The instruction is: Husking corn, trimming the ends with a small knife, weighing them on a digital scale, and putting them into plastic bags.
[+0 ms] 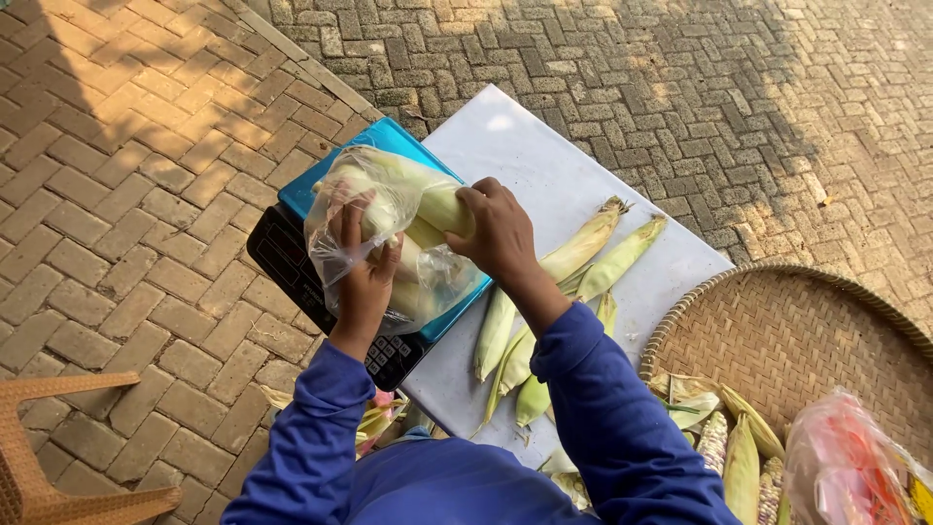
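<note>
A clear plastic bag [342, 243] stuffed with pale green corn ears rests on the blue platform of a digital scale [292, 199]. My left hand [364, 264] grips the near side of the bag. My right hand [498, 228] clasps the end of a corn ear [413, 180] that sticks out of the bag's mouth. Both sleeves are blue.
The scale sits on a white table [544, 165] with several loose corn ears [583, 248] in their husks. A round woven tray [792, 335] at right holds more corn and a reddish plastic bag [841, 467]. An orange plastic chair [39, 457] stands at lower left on brick paving.
</note>
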